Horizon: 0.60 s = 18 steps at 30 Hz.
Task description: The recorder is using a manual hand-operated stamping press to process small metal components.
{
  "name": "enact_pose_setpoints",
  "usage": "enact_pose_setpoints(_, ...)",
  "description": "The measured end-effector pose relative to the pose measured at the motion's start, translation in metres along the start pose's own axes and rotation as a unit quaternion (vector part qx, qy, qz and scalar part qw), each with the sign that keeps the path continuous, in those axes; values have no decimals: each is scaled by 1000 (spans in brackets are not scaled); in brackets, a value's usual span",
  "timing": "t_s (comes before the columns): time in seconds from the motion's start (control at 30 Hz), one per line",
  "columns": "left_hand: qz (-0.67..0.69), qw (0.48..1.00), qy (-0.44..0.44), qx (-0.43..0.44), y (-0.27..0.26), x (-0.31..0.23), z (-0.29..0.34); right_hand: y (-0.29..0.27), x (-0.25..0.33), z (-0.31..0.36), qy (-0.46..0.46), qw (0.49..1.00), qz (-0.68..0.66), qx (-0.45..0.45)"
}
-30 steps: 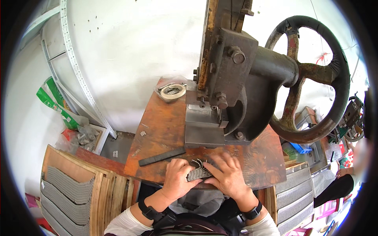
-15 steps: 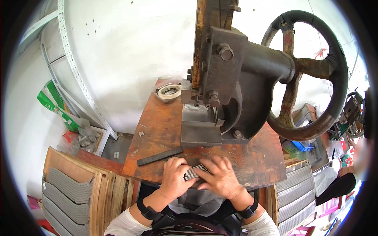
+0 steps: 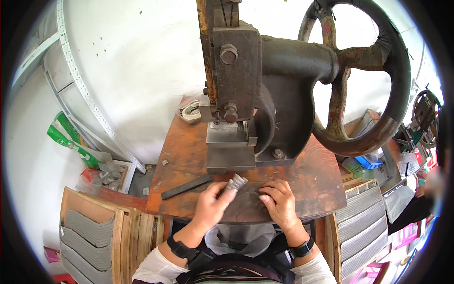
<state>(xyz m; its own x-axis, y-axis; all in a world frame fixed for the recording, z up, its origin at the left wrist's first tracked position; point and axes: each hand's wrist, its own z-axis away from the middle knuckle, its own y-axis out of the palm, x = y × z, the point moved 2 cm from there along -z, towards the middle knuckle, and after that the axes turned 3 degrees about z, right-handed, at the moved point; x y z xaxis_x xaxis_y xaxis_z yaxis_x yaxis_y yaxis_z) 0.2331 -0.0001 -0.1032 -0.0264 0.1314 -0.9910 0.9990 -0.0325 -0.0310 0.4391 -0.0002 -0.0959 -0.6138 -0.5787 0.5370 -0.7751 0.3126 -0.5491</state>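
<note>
Fingers of my left hand (image 3: pixel 211 206) grip grey metal-looking strips (image 3: pixel 239 181), ends out at 1 o'clock: probably stiff, lightish, prone to slip apart, so pinch across them all. Lower ends hidden by hand; count unclear. Right hand (image 3: pixel 280 203), left's 3 o'clock, loosely curled, looks empty.

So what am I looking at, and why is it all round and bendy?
A camera on a person's head took this, looking down. Its lens is very wide, so straight edges bend near the rim. Those bare hands belong to that person. The left hand holds a small bundle of thin grey strips. The right hand is half curled and seems empty. On the wooden table stands a dark metal machine with a big wheel. A dark bar lies on the table, just above the left hand in the picture.
</note>
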Motion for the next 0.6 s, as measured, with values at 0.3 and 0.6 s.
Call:
enact_pose_setpoints(0.3, 568, 779, -231, 135, -25, 0, 38, -1, 2, 2, 11, 1000, -16, 1)
enact_pose_setpoints(0.6, -76, 890, -190, 408, -40, 62, 68, -3, 2, 6, -24, 1000, 7, -1)
